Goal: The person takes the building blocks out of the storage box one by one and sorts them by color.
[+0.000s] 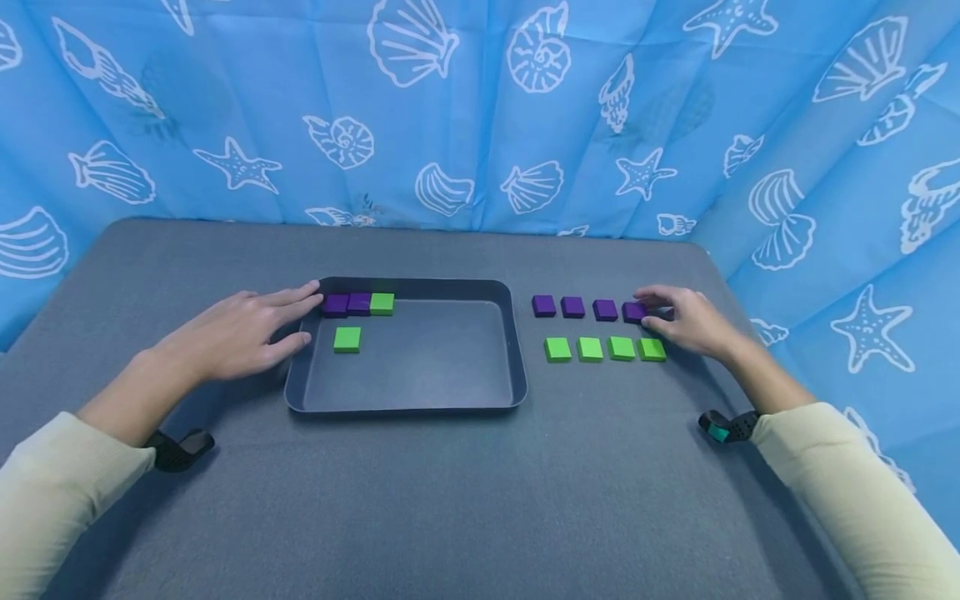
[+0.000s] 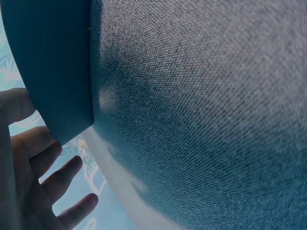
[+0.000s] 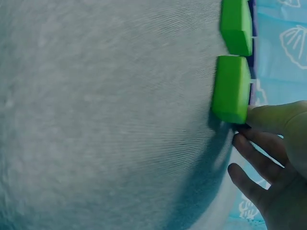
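At the right, my right hand (image 1: 686, 318) has its thumb and index finger round the last purple block (image 1: 633, 312) in a row of several. In the right wrist view, a green block (image 3: 231, 90) partly hides that pinch. My left hand (image 1: 238, 335) lies at the left rim of a dark grey tray (image 1: 420, 367), fingers extended, fingertips and thumb at the rim. Inside the tray's far left corner, a purple block (image 1: 335, 306), another purple block (image 1: 359, 303) and a green block (image 1: 382, 304) sit side by side. A second green block (image 1: 347, 339) lies nearer.
Right of the tray, several purple blocks (image 1: 573, 307) form a spaced row on the grey table (image 1: 450, 500). Several green blocks (image 1: 590, 349) make a parallel row nearer me. A blue shell-patterned curtain (image 1: 480, 108) hangs behind the table and along its right side.
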Tool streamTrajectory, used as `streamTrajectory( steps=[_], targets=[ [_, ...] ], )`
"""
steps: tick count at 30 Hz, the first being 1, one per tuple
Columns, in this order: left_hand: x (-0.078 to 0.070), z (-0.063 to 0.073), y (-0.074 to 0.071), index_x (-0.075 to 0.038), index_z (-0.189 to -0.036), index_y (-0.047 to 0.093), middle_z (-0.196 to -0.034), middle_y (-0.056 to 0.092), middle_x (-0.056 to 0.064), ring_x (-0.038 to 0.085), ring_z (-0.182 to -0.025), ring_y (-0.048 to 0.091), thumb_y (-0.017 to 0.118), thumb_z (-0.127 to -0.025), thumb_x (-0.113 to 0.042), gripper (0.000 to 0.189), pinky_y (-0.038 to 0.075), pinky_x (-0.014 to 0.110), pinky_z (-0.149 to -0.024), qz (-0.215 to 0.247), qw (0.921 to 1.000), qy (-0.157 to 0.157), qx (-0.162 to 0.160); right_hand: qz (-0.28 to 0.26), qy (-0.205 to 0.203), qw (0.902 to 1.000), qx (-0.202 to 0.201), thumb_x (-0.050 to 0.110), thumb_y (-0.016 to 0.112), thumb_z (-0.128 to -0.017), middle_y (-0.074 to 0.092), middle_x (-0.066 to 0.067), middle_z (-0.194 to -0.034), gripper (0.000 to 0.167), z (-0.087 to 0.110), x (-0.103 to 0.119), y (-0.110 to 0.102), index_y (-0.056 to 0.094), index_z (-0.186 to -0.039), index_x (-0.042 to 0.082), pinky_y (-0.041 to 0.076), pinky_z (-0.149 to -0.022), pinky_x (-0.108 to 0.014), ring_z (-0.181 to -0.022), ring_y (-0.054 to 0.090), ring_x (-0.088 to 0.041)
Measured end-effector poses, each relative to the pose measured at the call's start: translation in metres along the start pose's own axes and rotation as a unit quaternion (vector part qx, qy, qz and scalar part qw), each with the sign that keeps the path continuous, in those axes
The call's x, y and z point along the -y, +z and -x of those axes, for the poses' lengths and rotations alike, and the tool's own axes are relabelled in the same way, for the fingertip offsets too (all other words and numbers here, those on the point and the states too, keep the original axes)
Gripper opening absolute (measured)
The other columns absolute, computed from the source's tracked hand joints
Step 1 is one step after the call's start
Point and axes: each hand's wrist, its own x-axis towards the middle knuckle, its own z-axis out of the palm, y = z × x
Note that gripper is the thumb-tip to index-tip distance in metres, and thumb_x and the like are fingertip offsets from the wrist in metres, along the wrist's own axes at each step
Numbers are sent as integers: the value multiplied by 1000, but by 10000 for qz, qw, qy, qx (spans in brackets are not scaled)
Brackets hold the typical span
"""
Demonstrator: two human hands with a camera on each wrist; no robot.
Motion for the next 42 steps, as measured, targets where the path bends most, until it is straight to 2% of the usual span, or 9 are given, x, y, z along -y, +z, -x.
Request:
streamTrajectory(
  steps=[6,12,18,21,26,29,36,42],
  targets=[
    [0,0,-1,-2,-152,38,-157,35,21,44,-125,55,52,-102,-36,62,37,67,-103,-32,10000,-39,7,98,36,9999,-8,0,61,-95,60,-32,-126,39,0,-1,1,55,-132,-10,46,-95,-63,-118,56,-48],
    [0,0,-2,-2,-152,39,-157,34,21,44,-125,54,52,-101,-36,62,37,67,-104,-3,10000,-70,23,154,192,9995,207,3,62,-96,58,-32,-129,41,-1,2,-2,55,-134,-9,44,-99,-62,-122,53,-47],
    [0,0,-1,-2,-151,39,-157,35,21,44,-126,53,53,-101,-36,62,36,67,-104,-7,10000,-79,30,95,156,9984,530,13,63,-98,55,-32,-135,48,-9,16,-9,50,-139,-9,40,-103,-63,-125,51,-47],
    [0,0,0,-2,-151,40,-157,34,21,44,-126,53,54,-101,-35,62,35,69,-104,-8,9999,-81,75,141,33,9988,478,15,63,-98,55,-31,-135,49,-16,26,-12,51,-138,-9,41,-102,-64,-125,52,-47],
    [-1,0,0,-2,-151,40,-157,35,21,44,-125,54,54,-101,-35,61,35,69,-103,21,9999,-86,103,-28,-262,9996,140,10,64,-96,58,-29,-133,44,-33,53,-13,54,-135,-7,44,-99,-62,-122,55,-44],
    [-1,0,0,-2,-151,40,-157,35,21,44,-125,55,54,-101,-34,61,36,68,-103,31,9999,-76,85,-187,-538,9983,101,7,66,-94,59,-26,-133,45,-44,73,-7,55,-135,-6,45,-100,-59,-120,58,-41],
    [0,-1,1,-2,-152,39,-157,34,21,44,-126,54,54,-101,-34,62,35,69,-103,39,9999,-63,90,-324,-1250,9911,313,9,70,-91,60,-22,-133,47,-74,125,13,57,-134,-4,49,-100,-51,-117,62,-35],
    [0,-1,1,-2,-152,38,-157,34,22,45,-126,53,53,-101,-34,62,36,69,-103,56,9999,-43,72,-173,-1612,9845,674,15,69,-94,60,-18,-135,46,-98,174,31,57,-135,0,49,-101,-48,-117,63,-30]
  ],
)
